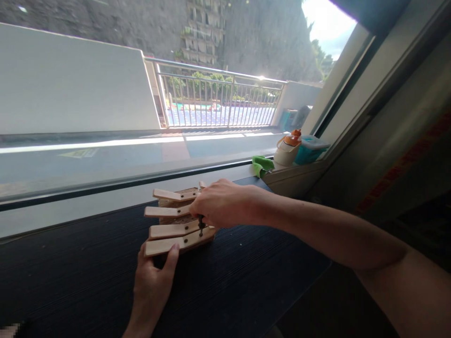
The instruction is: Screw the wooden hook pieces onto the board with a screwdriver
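A small wooden assembly (172, 218) of several light slats fixed to a darker wood base lies on a dark ribbed tabletop (88, 272) by a window. My left hand (152, 286) presses on the nearest slat from the front, thumb and fingers steadying its end. My right hand (220, 203) reaches in from the right, resting over the right end of the slats. It grips a small dark tool or screw (201, 225) standing upright on the front slat; its fingers hide most of it.
The window ledge at the right holds a green cloth (262, 165), a white container with an orange lid (287, 149) and a teal tub (310, 149). A window frame (352, 94) slants up at the right. Outside lie a flat roof and a metal railing (218, 101).
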Tool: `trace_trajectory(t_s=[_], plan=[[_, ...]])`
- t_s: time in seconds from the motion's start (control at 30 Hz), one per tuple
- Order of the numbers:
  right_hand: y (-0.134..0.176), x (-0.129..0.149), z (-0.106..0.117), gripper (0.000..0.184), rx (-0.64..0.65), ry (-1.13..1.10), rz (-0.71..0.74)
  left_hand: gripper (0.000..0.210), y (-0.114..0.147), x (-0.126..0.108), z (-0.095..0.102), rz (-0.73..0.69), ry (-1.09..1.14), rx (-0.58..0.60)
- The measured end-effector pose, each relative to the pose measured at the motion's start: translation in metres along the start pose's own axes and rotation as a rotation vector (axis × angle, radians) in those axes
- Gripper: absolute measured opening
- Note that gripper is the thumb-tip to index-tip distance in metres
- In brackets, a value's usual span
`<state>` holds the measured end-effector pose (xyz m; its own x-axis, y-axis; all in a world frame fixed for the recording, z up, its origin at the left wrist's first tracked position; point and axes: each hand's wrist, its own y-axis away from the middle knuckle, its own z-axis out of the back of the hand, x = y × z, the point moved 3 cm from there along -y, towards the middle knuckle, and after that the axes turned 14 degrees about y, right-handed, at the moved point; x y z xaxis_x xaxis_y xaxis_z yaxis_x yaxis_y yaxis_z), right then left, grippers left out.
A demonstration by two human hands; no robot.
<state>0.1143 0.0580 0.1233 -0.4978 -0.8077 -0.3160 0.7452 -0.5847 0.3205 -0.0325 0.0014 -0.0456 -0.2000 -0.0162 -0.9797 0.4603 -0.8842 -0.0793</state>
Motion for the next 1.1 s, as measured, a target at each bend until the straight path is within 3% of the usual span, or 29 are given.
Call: trace_trajectory(t_s=[0.17,0.33,0.53,0.6,0.77,0.9,1.0,1.1], plan=[[-0.005,0.002,-0.006,0.020,-0.052,0.013,0.037,0.054,0.002,-0.005,0.000,0.032,-0.013,-0.005],[-0.010,-0.006,-0.019,0.021,-0.097,-0.081,-0.054,0.058,0.003,-0.009,-0.001,0.072,-0.022,-0.008],[-0.009,-0.009,-0.023,0.029,-0.111,-0.085,-0.173,0.056,0.000,-0.006,-0.001,0.026,-0.018,-0.007],[-0.007,-0.006,-0.018,0.029,-0.103,-0.042,-0.144,0.056,0.000,-0.004,-0.001,0.010,-0.013,-0.002],[-0.004,0.008,0.000,0.022,-0.058,0.067,0.130,0.056,0.001,-0.002,-0.001,0.000,-0.006,-0.015],[-0.008,0.015,0.004,0.021,-0.040,0.140,0.242,0.052,0.001,0.003,0.000,-0.031,0.000,-0.018],[-0.013,0.014,-0.001,0.019,-0.025,0.116,0.242,0.051,0.000,0.007,0.000,-0.046,0.007,-0.021],[-0.018,0.008,-0.009,0.018,-0.020,0.010,0.108,0.051,0.001,0.006,-0.003,-0.047,0.014,-0.013]])
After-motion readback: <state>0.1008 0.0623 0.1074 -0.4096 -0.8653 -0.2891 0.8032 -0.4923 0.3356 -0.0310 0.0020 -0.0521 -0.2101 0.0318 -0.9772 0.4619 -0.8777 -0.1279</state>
